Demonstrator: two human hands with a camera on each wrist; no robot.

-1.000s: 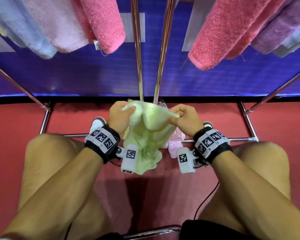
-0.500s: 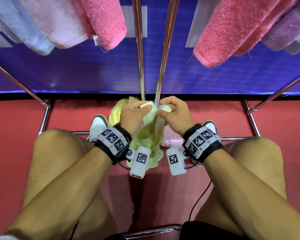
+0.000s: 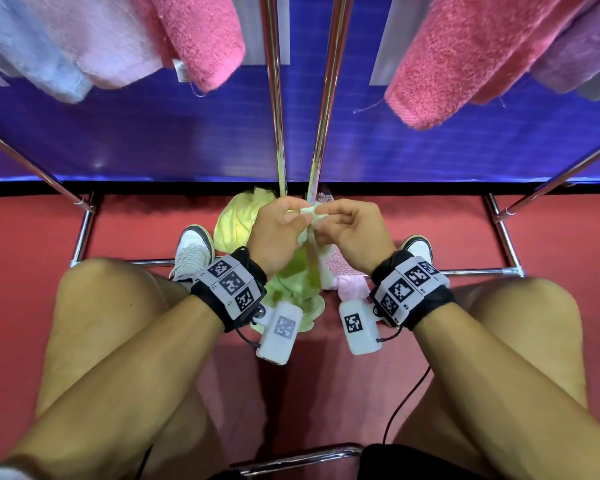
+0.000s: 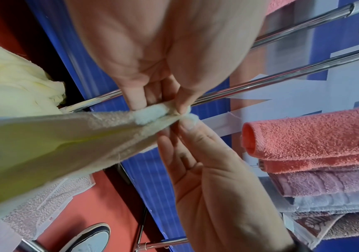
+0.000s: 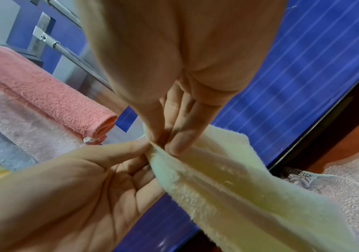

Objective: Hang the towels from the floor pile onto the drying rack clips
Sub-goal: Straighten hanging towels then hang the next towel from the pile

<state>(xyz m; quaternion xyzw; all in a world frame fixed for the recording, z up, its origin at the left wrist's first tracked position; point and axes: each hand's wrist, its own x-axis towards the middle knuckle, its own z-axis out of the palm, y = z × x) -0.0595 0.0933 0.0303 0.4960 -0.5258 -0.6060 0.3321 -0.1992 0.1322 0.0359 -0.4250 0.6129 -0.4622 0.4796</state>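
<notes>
From the head view, the left hand [image 3: 278, 233] and right hand [image 3: 352, 233] are both pinching 1 corner of a pale green terry towel [image 3: 293, 289], which is hanging down between the knees just below the chrome drying rack rails [image 3: 274, 98]. Several pink and lilac hung towels [image 3: 465, 64] are already dangling overhead, while a yellow towel [image 3: 234, 221] and a pale pink towel [image 3: 347, 271] are lying on the red floor [image 3: 551, 251], so the job looks partly finished. No clips are showing.

From the left wrist, fingertips [image 4: 138, 104] are gripping the green corner.

From the right wrist, fingertips [image 5: 176, 145] are squeezing the same edge; no containers are appearing.
</notes>
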